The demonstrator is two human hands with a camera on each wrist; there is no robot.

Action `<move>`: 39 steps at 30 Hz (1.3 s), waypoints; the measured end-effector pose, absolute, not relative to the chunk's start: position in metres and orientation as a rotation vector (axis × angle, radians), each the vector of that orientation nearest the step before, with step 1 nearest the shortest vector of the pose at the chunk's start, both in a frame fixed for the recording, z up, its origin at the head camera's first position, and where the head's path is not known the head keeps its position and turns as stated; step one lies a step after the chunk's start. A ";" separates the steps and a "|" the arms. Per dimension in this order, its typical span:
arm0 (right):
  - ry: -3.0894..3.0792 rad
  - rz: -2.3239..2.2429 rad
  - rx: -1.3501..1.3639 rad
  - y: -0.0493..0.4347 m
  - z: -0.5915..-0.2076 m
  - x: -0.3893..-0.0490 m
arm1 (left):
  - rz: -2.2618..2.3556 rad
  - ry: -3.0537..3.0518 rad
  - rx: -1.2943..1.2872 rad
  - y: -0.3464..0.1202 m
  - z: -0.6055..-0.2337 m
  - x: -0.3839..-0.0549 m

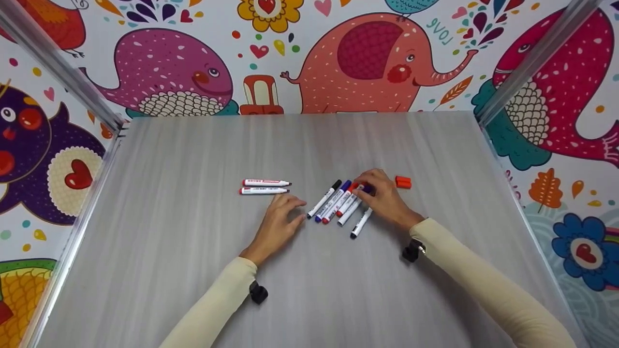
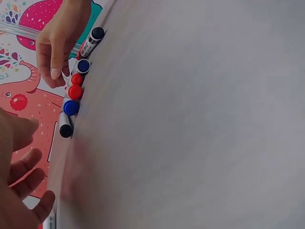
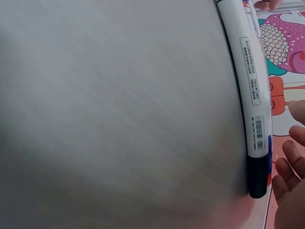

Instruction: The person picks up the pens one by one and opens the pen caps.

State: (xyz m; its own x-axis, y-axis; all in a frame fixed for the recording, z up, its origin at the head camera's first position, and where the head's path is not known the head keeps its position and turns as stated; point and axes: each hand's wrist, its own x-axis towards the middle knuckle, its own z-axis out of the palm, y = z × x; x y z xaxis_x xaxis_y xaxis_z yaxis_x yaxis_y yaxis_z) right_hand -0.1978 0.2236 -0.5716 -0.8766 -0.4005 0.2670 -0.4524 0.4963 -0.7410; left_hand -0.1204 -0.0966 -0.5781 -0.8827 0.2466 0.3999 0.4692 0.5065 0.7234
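Observation:
My right hand [image 1: 384, 195] hovers over the far ends of a slanted row of whiteboard markers, its fingers loosely bent by a red-capped marker [image 1: 345, 205] and a dark blue cap [image 1: 368, 187]. At the row's left end lies a black-capped marker [image 1: 324, 199], with a blue-capped marker [image 1: 332, 201] beside it. A white marker with a black end [image 3: 252, 95] lies nearest the right wrist, apart from the rest. My left hand [image 1: 279, 222], fingers spread and holding nothing, is between that row and two red-ended markers [image 1: 265, 183] with their dark tips bare.
Red caps [image 1: 403, 182] lie side by side to the right of my right hand. Grey wood-grain tabletop [image 1: 193, 232] lies under everything. Patterned walls [image 1: 261, 53] stand along its back and sides, with metal posts [image 1: 537, 63] at the far corners.

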 end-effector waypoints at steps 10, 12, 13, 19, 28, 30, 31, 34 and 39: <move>-2.672 1.296 0.756 0.214 -0.578 -0.202 | -1.328 -2.415 -0.615 -0.092 -0.618 -0.132; -2.677 1.299 0.752 0.213 -0.578 -0.203 | -1.323 -2.454 -0.597 -0.090 -0.607 -0.128; -2.676 1.295 0.755 0.212 -0.578 -0.204 | -1.321 -2.460 -0.592 -0.089 -0.602 -0.126; -2.604 1.254 0.809 0.206 -0.581 -0.208 | -1.345 -2.412 -0.579 -0.086 -0.604 -0.124; -2.621 1.281 0.791 0.200 -0.584 -0.209 | -1.338 -2.452 -0.543 -0.082 -0.601 -0.119; -2.626 1.277 0.791 0.199 -0.584 -0.209 | -1.330 -2.479 -0.528 -0.081 -0.598 -0.118; -2.626 1.275 0.792 0.198 -0.584 -0.209 | -1.328 -2.493 -0.521 -0.081 -0.597 -0.118; -2.628 1.258 0.791 0.197 -0.584 -0.210 | -1.306 -2.532 -0.511 -0.080 -0.595 -0.119; -2.658 1.189 0.798 0.195 -0.584 -0.211 | -1.288 -2.533 -0.511 -0.080 -0.595 -0.119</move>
